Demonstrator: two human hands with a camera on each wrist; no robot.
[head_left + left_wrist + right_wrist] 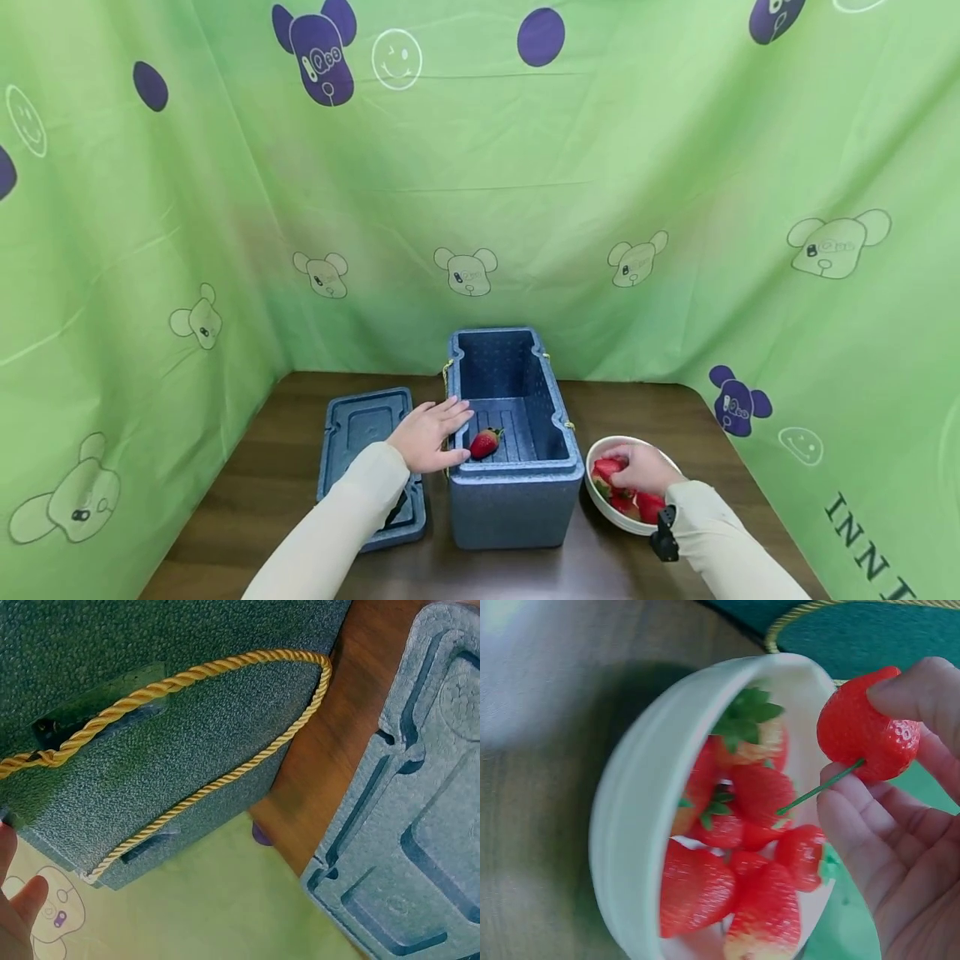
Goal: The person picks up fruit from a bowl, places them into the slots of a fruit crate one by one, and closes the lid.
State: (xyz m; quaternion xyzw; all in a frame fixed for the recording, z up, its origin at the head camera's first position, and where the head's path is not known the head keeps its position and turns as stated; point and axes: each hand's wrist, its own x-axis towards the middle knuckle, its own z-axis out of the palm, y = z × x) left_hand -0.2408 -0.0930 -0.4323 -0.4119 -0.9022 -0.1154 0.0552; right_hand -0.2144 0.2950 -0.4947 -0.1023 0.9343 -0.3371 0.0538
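A blue foam box [517, 508] stands lidless, with one strawberry [485, 443] lying on its floor near the front left corner. My left hand [429, 435] rests on the box's left rim with its fingers extended; in the left wrist view only some fingers [26, 900] show at the left edge. Over a white bowl [634, 795] of strawberries [765, 907], to the right of the box, is my right hand [907, 847]. It pinches a red strawberry [847, 724] with a thin green stem between thumb and fingers.
The blue lid [363, 425] lies flat on the brown wooden table [247, 500], left of the box. Yellow rope [217, 784] loops along the box's side. Green printed cloth [525, 200] hangs behind and at both sides.
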